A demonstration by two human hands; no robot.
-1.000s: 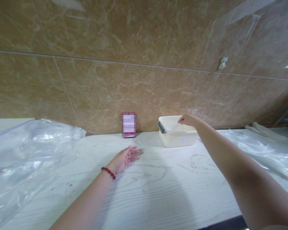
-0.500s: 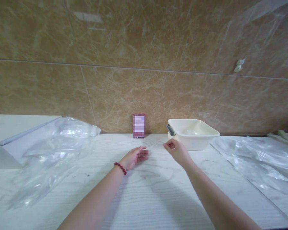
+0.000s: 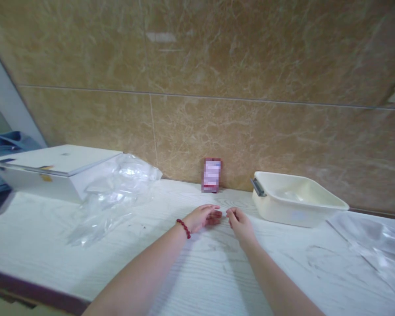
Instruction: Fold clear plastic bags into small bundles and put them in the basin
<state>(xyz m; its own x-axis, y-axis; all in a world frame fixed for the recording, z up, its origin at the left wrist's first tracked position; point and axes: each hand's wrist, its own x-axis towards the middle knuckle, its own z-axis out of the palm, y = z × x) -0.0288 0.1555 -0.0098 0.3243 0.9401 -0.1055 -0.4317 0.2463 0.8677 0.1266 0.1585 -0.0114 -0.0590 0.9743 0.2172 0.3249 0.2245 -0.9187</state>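
Note:
My left hand (image 3: 205, 217), with a dark red beaded bracelet (image 3: 183, 228) at the wrist, is open just above the white wood-grain table, its fingers stretched to the right. Close to those fingertips is my right hand (image 3: 240, 223), closed in a pinch; anything between its fingers is too small or hidden to make out. Behind both hands a phone (image 3: 211, 175) in a reddish case leans upright against the wall, its screen blurred. A cream plastic tub (image 3: 286, 215) with a grey clip handle stands right of my right hand.
At the left sits a white box (image 3: 98, 173), with crumpled clear plastic (image 3: 118, 202) against it. More clear plastic (image 3: 378, 245) lies at the right. A brown marbled wall (image 3: 191, 127) rises along the back. Blue fabric (image 3: 13, 142) shows at the far left.
The view has swung to the left, showing more of the box and the table's left edge. My two hands have come closer together, the right one still pinched.

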